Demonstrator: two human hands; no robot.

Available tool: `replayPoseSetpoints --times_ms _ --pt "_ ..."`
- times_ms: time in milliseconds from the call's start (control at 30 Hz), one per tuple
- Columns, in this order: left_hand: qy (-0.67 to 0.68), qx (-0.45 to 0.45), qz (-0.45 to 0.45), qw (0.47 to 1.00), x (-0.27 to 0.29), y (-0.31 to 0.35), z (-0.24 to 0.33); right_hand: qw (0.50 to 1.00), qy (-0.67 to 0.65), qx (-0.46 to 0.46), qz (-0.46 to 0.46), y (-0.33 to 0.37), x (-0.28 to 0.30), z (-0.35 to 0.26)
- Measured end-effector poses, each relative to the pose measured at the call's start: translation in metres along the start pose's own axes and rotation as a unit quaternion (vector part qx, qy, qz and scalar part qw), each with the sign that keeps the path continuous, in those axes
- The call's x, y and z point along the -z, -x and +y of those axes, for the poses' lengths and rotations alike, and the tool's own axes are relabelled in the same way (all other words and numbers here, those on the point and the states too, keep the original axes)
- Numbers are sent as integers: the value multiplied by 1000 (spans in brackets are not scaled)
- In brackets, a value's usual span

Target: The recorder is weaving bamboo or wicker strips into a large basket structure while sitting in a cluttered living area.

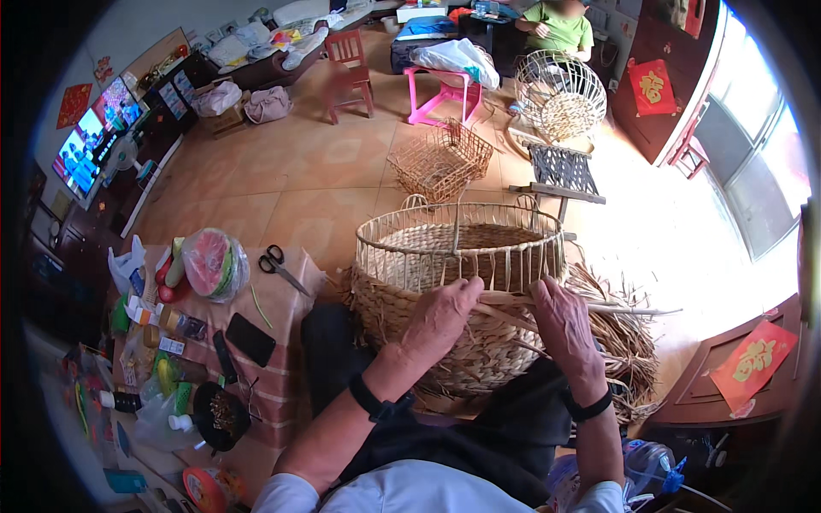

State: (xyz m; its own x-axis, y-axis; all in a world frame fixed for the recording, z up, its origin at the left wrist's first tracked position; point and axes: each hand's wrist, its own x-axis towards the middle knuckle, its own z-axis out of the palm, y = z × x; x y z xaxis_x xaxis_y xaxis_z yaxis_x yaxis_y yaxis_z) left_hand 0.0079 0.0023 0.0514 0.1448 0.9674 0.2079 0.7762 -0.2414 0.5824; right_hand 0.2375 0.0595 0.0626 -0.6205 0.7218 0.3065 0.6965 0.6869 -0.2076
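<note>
Fingers of your left hand (445,315) and right hand (566,329) seem pinched on the strands (505,301), probably keeping them taut along the basket's (466,355) near side. It stands by your legs (517,423), perhaps for easy reach; loose straw (631,363) lies rightward.

Cloth-covered table (286,315) left of left hand (440,318): plastic-wrapped watermelon (209,263), black-handled scissors (279,266), flat black rectangle (251,339). Tiled floor (299,179): straw heap (629,346) right of right hand (562,325); openwork basket (432,181), red chair (345,48) beyond both.
</note>
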Motion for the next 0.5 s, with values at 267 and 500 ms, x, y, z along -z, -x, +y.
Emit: replayPoseSetpoints --times_ms 267,500 --pt "120 20 51 991 3 -7 0 998 -37 43 -35 19 -6 6" --pt "110 15 -65 992 23 -18 -9 979 -72 -26 190 36 4 -13"
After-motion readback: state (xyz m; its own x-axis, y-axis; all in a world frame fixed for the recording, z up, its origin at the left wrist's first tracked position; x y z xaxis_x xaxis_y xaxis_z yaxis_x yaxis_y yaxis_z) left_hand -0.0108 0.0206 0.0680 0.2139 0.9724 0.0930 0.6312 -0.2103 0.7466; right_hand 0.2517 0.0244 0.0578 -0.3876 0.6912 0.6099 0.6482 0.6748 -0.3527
